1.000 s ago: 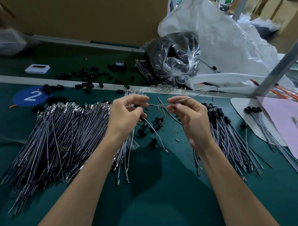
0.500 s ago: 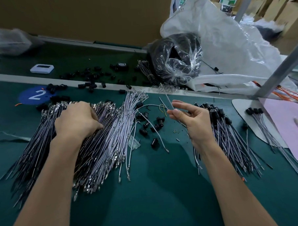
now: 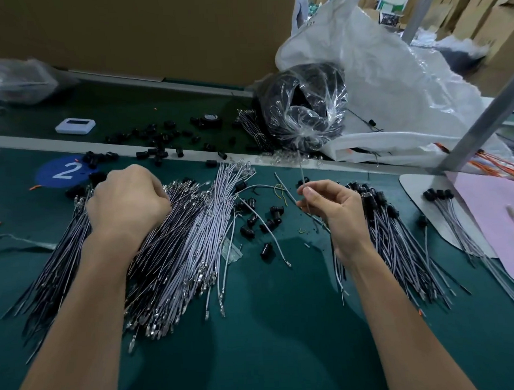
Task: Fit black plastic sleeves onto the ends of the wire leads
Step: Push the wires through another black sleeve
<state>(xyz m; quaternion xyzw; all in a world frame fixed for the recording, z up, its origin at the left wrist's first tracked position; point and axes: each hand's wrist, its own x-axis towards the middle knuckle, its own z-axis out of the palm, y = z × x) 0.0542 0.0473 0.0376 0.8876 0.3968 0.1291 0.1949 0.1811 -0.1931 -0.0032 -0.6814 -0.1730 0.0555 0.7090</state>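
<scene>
A big fan of bare grey wire leads [image 3: 175, 245] with metal terminals lies on the green table at left. My left hand [image 3: 128, 202] rests on top of that pile with fingers curled down into the wires; what the fingertips hold is hidden. My right hand [image 3: 336, 209] pinches a thin wire lead [image 3: 303, 181] between thumb and forefinger, its end pointing up and away. Loose black plastic sleeves [image 3: 269, 223] lie scattered between my hands. A pile of leads with black sleeves fitted [image 3: 399, 235] lies right of my right hand.
More black sleeves [image 3: 156, 140] are strewn along the far strip near a white device [image 3: 75, 126]. A clear bag of black parts [image 3: 303, 107] and a large white sack [image 3: 392, 79] stand behind. A pink sheet [image 3: 498, 225] and a metal post [image 3: 482, 126] are at right.
My left hand left the wire it shared with my right hand, swung left and came down onto the bare-lead pile. My right hand stayed put, still pinching its wire, now tilted upward.
</scene>
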